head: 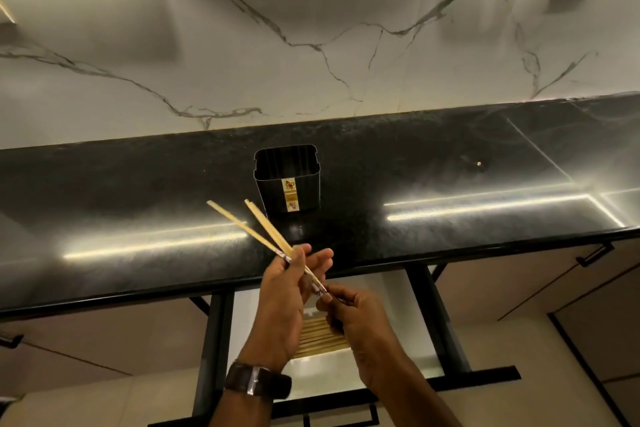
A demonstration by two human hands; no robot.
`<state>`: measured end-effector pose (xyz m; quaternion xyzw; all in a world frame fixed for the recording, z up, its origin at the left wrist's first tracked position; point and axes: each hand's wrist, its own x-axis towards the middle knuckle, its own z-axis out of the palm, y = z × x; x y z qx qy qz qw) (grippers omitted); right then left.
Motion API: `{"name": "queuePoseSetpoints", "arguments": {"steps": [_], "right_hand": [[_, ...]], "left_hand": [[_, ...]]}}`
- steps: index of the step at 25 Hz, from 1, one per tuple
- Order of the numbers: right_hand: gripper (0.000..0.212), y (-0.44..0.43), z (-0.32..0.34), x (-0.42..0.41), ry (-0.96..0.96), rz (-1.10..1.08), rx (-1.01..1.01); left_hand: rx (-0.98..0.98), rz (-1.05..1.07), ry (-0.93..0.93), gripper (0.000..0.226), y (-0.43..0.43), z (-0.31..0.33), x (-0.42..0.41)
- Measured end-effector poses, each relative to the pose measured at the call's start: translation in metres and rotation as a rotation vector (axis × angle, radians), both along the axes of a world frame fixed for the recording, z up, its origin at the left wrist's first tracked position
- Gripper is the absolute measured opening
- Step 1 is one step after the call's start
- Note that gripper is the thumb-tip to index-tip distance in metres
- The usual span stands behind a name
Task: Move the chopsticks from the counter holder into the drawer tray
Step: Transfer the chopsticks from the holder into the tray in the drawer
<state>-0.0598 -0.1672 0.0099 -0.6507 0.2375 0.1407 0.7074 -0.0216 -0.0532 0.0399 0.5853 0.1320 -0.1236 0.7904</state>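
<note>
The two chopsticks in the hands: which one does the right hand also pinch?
The right-hand chopstick: its lower end reaches the right hand. The other chopstick stops in the left hand.

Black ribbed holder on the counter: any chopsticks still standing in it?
No: the black ribbed holder looks empty inside, and both hands hold the pale wooden chopsticks above the open drawer.

The counter is black speckled stone, polished to a gloss that mirrors strip lights. Behind it, the wall is smooth, pale marble-look slab with grey veins. The holder looks like black ribbed plastic with a paper label. The 2 chopsticks are pale matt wood, like those in the drawer tray. The watch strap looks like dark leather with a metal buckle.
</note>
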Motion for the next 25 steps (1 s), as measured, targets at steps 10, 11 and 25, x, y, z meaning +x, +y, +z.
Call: {"name": "queuePoseSetpoints", "arguments": {"steps": [10,11,25], "right_hand": [[0.02,-0.003,0.001,0.006,0.023,-0.109,0.215],[0.02,0.002,-0.001,0.006,0.019,-0.112,0.154],[0.026,-0.004,-0.012,-0.006,-0.085,0.111,-0.125]], "left_hand": [[0.196,-0.037,-0.01,0.031,-0.017,-0.019,-0.022],[0.158,-0.008,0.028,0.033,-0.023,-0.021,-0.026],[-0.064,0.171,0.037,0.031,0.006,-0.023,-0.015]]}}
